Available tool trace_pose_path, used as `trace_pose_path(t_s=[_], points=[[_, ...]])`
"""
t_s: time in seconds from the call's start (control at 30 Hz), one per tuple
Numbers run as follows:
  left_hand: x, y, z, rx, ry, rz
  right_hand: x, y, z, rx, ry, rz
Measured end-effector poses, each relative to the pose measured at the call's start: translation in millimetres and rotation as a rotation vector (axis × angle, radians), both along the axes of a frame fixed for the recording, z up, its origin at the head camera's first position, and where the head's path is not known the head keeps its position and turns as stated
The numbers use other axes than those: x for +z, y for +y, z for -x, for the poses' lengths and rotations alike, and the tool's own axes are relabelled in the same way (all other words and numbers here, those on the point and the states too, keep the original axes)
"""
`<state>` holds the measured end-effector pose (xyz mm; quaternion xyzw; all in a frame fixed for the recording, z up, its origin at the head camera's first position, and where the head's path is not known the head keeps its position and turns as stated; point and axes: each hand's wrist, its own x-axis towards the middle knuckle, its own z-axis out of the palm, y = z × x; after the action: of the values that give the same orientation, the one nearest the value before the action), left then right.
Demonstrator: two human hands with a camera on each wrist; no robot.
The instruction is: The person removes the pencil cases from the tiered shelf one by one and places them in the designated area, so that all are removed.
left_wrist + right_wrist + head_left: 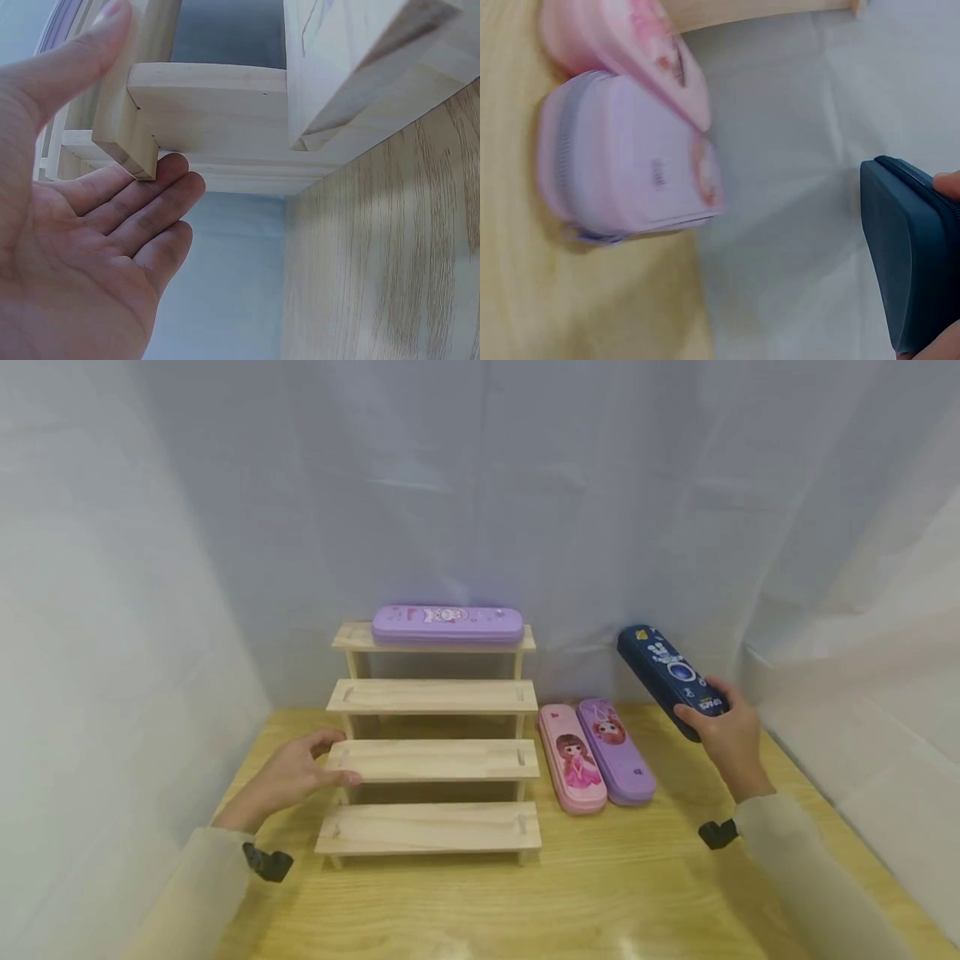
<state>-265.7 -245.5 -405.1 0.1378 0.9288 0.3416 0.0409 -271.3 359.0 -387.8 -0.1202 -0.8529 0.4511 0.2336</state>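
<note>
In the head view, my right hand point(733, 739) grips the near end of a dark blue pencil case point(663, 668) with an astronaut print, holding it tilted above the table. The right wrist view shows the end of that case point(904, 255) between thumb and fingers. My left hand point(288, 777) holds the left end of the second-lowest board of a four-step wooden rack point(435, 760). Its thumb point(82, 60) lies over the board, with the other fingers at the far side. A purple pencil case point(450, 625) lies lengthwise on the top step.
Right of the rack, a pink pencil case point(573, 760) and a purple one point(617, 752), both with doll prints, lie side by side on the wooden table point(450, 910). Pale sheets point(480, 510) hang behind and at both sides.
</note>
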Motion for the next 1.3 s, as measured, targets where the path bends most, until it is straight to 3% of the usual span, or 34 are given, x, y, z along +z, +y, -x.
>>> trace_pose_path(t_s=[0.37, 0.67, 0.83, 1.3], points=[[0.2, -0.4, -0.1, -0.004, 0.004, 0.014, -56.8, -4.0, -3.1, -0.102, -0.062, -0.026], [0.1, -0.1, 1.1, 0.001, 0.006, 0.007, -87.5, -3.9, -2.4, -0.13, -0.138, 0.015], [0.5, 0.1, 0.9, 0.004, 0.003, 0.008, -96.8, -4.9, -0.4, -0.12, -0.186, 0.028], [1.4, 1.2, 0.1, 0.003, 0.005, 0.004, -102.5, -9.6, -1.9, -0.046, -0.315, -0.055]])
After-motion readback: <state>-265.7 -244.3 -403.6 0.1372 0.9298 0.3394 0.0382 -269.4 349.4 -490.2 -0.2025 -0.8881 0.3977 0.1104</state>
